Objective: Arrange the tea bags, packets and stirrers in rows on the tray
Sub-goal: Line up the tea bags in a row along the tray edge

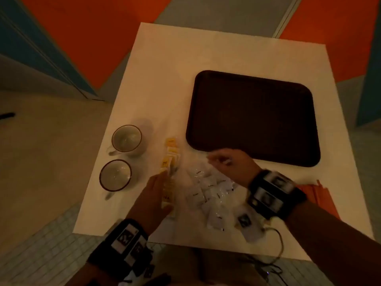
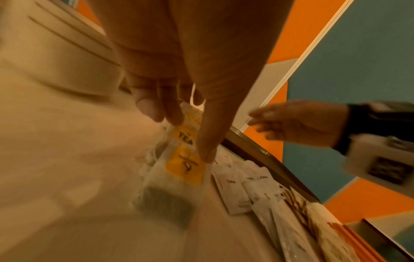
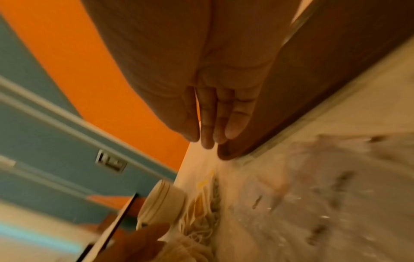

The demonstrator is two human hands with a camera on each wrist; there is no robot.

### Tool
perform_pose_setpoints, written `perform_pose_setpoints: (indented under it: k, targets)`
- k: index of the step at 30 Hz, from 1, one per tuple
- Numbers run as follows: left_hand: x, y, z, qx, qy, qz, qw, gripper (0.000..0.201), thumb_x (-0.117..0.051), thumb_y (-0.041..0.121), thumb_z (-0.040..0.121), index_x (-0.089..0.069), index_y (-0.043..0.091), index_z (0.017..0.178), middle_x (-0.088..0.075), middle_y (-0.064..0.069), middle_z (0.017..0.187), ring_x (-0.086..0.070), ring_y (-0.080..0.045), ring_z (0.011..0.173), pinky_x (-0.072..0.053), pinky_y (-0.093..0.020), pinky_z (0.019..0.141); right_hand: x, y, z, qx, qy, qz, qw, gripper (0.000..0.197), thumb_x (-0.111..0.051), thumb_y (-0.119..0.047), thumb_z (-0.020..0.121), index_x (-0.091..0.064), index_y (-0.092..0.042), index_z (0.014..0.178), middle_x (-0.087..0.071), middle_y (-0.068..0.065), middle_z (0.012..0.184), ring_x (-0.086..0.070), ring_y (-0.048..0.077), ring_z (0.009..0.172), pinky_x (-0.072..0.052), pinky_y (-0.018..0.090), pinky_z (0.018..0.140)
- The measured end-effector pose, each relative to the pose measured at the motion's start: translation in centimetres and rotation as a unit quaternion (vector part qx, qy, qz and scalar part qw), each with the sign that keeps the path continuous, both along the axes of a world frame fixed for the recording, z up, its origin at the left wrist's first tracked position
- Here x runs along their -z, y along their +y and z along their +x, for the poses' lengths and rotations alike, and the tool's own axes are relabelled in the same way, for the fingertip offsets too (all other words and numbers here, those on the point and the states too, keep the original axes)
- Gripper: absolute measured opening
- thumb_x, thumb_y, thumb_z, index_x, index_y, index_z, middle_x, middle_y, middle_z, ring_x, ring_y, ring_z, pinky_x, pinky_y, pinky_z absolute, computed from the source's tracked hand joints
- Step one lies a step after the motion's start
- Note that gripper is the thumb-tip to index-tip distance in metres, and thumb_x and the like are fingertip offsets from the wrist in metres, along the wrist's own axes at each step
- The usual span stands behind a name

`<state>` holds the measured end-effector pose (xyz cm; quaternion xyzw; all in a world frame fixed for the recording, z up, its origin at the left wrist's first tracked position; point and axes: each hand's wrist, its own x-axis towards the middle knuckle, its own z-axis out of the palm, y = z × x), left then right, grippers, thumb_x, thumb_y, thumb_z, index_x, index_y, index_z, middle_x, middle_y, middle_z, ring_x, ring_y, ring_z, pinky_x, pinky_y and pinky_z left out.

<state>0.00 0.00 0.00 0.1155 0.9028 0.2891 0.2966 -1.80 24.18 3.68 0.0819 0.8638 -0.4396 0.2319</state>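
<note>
Left hand [image 1: 153, 195] pinches tea bags [image 1: 170, 159]; right hand [image 1: 228, 159], fingers straight, holds nothing beside packets [image 1: 208, 190]; beyond, tray [image 1: 253, 118] still empty.

We see a white table [image 1: 165, 69] bearing a dark tray [image 1: 253, 118], two cups [image 1: 126, 139], tea bags [image 1: 171, 155], white packets [image 1: 208, 195] — and orange stirrers [image 1: 321, 193].
</note>
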Motion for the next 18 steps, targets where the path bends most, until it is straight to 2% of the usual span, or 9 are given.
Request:
perform_pose_setpoints:
  k: [3,5,6,9,11,14,17,18]
  targets:
    - [0.7,-0.1,-0.1,0.004,0.029,-0.003,1.000,0.079,-0.067,0.019,0.080,-0.020,0.019,0.143,-0.031,0.000,0.138,-0.042,-0.016,0.121,-0.036,-0.014,0.089,2.0,-3.6,-3.7,-0.080,0.049,0.057,0.994,0.039,-0.051,-0.016,0.091,-0.048,-0.015,0.130,-0.051,0.005,0.132,-0.051,0.016,0.114,-0.041,0.025,0.094]
    - [1.4,-0.4,0.0,0.019,0.035,-0.012,0.999,0.067,-0.066,0.018,0.079,-0.033,0.019,0.137,-0.037,0.000,0.130,-0.046,-0.018,0.114,-0.042,-0.020,0.087,3.1,-5.8,-5.4,-0.153,0.026,0.098,0.983,0.046,-0.048,-0.017,0.092,-0.038,-0.012,0.137,-0.040,0.011,0.143,-0.039,0.025,0.130,-0.032,0.033,0.107]
    - [1.7,-0.5,0.0,0.019,0.032,-0.011,0.999,0.063,-0.066,0.017,0.079,-0.037,0.018,0.135,-0.038,0.000,0.128,-0.047,-0.019,0.112,-0.044,-0.024,0.089,3.8,-6.6,-5.8,-0.180,0.009,0.122,0.976,0.049,-0.047,-0.019,0.093,-0.034,-0.012,0.140,-0.036,0.012,0.146,-0.034,0.028,0.133,-0.029,0.036,0.110]
    - [2.2,-0.7,-0.3,0.007,0.032,0.009,0.999,0.055,-0.064,0.013,0.080,-0.044,0.016,0.131,-0.042,-0.002,0.126,-0.048,-0.021,0.109,-0.046,-0.030,0.091,4.8,-7.8,-6.5,-0.216,-0.005,0.175,0.961,0.051,-0.047,-0.025,0.093,-0.032,-0.011,0.140,-0.041,0.016,0.141,-0.037,0.033,0.129,-0.032,0.039,0.107]
    - [2.4,-0.5,-0.3,0.005,0.030,0.017,0.999,0.049,-0.061,0.011,0.081,-0.047,0.014,0.128,-0.044,-0.004,0.123,-0.050,-0.020,0.103,-0.046,-0.029,0.087,5.2,-8.3,-6.7,-0.211,-0.007,0.180,0.961,0.052,-0.048,-0.030,0.092,-0.033,-0.013,0.139,-0.042,0.016,0.137,-0.038,0.035,0.126,-0.032,0.040,0.104]
    - [2.8,-0.5,-0.3,-0.008,0.027,0.021,0.999,0.040,-0.058,0.009,0.084,-0.052,0.015,0.122,-0.046,-0.001,0.116,-0.046,-0.013,0.087,-0.038,-0.018,0.072,5.5,-8.7,-6.8,-0.184,-0.011,0.149,0.972,0.053,-0.051,-0.038,0.089,-0.039,-0.016,0.136,-0.041,0.013,0.134,-0.038,0.033,0.124,-0.035,0.040,0.102]
    - [3.6,-0.6,-0.2,-0.021,0.029,0.034,0.999,0.035,-0.060,0.008,0.083,-0.055,0.015,0.117,-0.048,0.001,0.111,-0.046,-0.011,0.082,-0.032,-0.006,0.064,5.5,-9.2,-6.8,-0.185,0.008,0.134,0.973,0.048,-0.058,-0.045,0.084,-0.053,-0.015,0.121,-0.049,0.010,0.121,-0.048,0.027,0.111,-0.041,0.036,0.091]
    - [3.7,-0.6,-0.2,-0.029,0.034,0.042,0.998,0.035,-0.060,0.008,0.083,-0.056,0.015,0.117,-0.047,0.003,0.110,-0.047,-0.009,0.081,-0.033,-0.005,0.063,5.5,-9.4,-6.7,-0.185,0.012,0.127,0.974,0.048,-0.059,-0.048,0.082,-0.056,-0.013,0.115,-0.052,0.009,0.116,-0.051,0.026,0.106,-0.043,0.035,0.087]
